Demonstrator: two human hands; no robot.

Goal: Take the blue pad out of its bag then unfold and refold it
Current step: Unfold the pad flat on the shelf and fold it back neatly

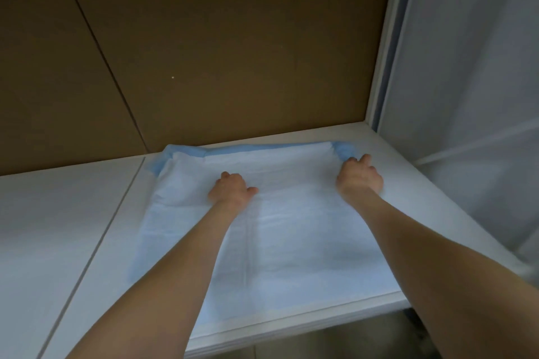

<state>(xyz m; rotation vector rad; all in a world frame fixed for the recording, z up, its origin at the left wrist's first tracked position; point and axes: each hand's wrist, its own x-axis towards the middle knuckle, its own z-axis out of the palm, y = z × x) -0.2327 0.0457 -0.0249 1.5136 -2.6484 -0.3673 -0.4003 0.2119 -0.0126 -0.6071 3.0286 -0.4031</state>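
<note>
We see the pale blue rectangular absorbent pad spread flat on the white surface — long axis running away from us toward the brown cardboard backing. Left hand curled, knuckles pressing mid-pad; right hand pinching its far right corner.

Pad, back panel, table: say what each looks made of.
Pad: soft nonwoven sheet, matte white face with blue backing, shown by creases and curled far corners. Back panel: likely brown cardboard, matte, with a seam. Table: smooth white surface, perhaps laminate; unclear.
</note>
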